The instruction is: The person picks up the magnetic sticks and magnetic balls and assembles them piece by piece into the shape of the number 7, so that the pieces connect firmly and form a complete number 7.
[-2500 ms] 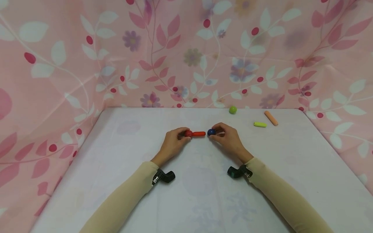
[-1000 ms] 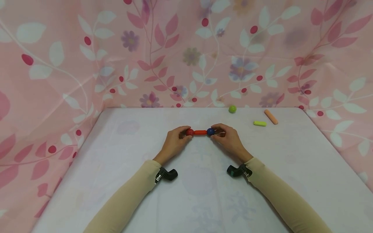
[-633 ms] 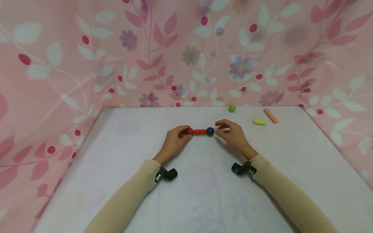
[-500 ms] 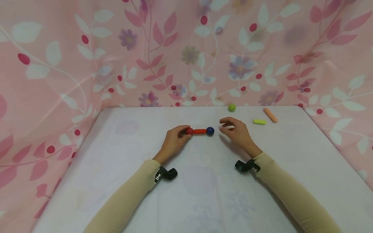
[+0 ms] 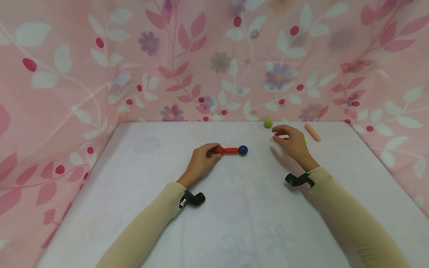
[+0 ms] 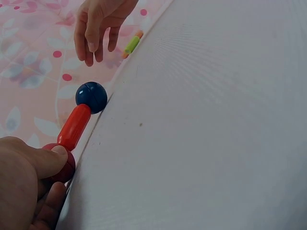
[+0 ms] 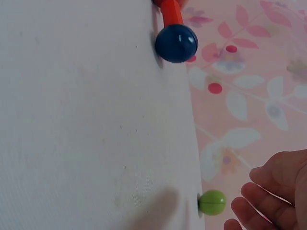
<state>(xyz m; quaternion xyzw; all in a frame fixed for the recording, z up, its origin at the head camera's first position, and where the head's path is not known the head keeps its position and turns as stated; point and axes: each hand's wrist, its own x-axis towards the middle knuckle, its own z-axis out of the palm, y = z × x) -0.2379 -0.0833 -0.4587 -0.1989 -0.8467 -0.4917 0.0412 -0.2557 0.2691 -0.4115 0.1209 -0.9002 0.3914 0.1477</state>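
My left hand [image 5: 200,162] pinches a red ball [image 6: 68,164] between thumb and fingers. A red rod [image 5: 230,150] runs from that ball to a dark blue ball [image 5: 242,150], all joined in one line on the table. My right hand [image 5: 292,143] hovers over the table to the right of the blue ball, fingers loosely bent and holding nothing. Close to its fingertips, toward the back edge, sits a light green ball [image 5: 268,123]. In the head view a short yellow-green rod [image 5: 305,140] is mostly hidden behind the right hand; the left wrist view shows more of it.
An orange rod [image 5: 312,132] lies at the back right of the white-covered table [image 5: 151,223]. Pink floral cloth [image 5: 214,63] hangs behind the table and along its sides. A black wrist device [image 5: 299,180] sits on each sleeve.
The blue ball has met the red rod's free end. My right hand has let go of it and moved right and back, toward the green ball. The left hand keeps its grip.
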